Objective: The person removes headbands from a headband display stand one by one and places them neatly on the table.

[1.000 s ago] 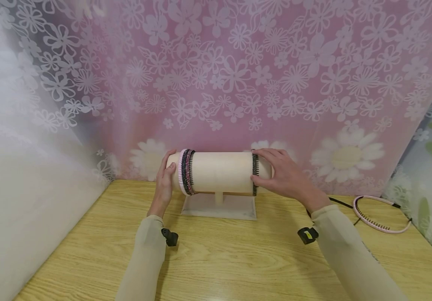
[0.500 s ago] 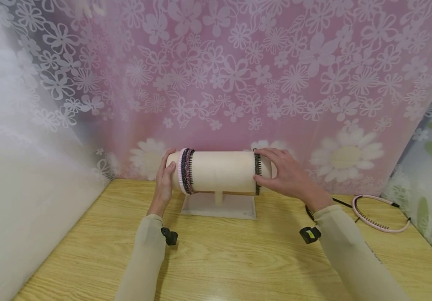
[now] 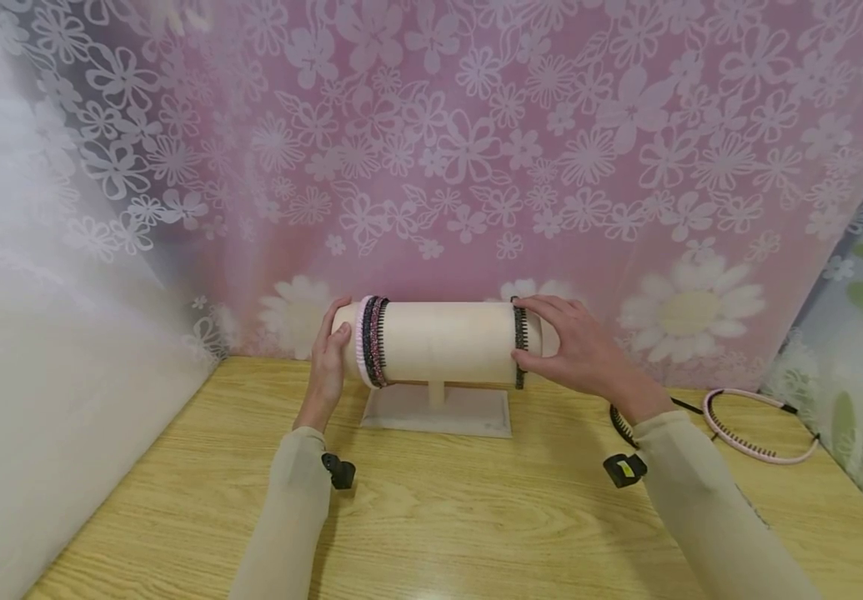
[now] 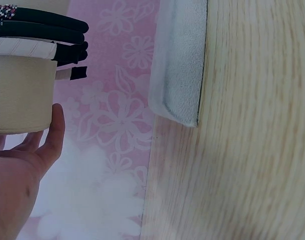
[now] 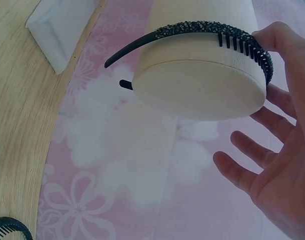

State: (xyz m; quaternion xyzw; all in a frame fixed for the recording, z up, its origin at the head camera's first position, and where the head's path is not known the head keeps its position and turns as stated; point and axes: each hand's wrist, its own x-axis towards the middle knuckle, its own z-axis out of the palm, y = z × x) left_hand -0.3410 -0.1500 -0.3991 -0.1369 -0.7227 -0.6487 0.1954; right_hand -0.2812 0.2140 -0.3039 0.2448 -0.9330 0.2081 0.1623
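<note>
A cream padded cylinder (image 3: 446, 342) of a headband display stand lies level on a short post above a pale base (image 3: 401, 408). My left hand (image 3: 326, 362) holds its left end, thumb in front, other fingers round the far side. Beside that hand sit a pale pink headband (image 3: 363, 342) and dark glittery headbands (image 3: 380, 342). With thumb and forefinger, my right hand (image 3: 581, 346) pinches a black sparkly toothed headband (image 5: 202, 27) near the cylinder's right end. In the right wrist view, its bare tips (image 5: 125, 84) stick out past the cylinder; the other fingers spread free.
On the wooden table (image 3: 431, 517), a pink toothed headband (image 3: 746, 450) lies at the right. A black headband (image 3: 620, 423) is partly hidden by my right forearm. Floral cloth (image 3: 461, 150) hangs close behind the stand, and a pale sheet (image 3: 101, 375) bounds the left side.
My right hand has slid the black sparkly headband slightly rightward along the cylinder, nearer its right end. The left hand and stand have stayed almost still.
</note>
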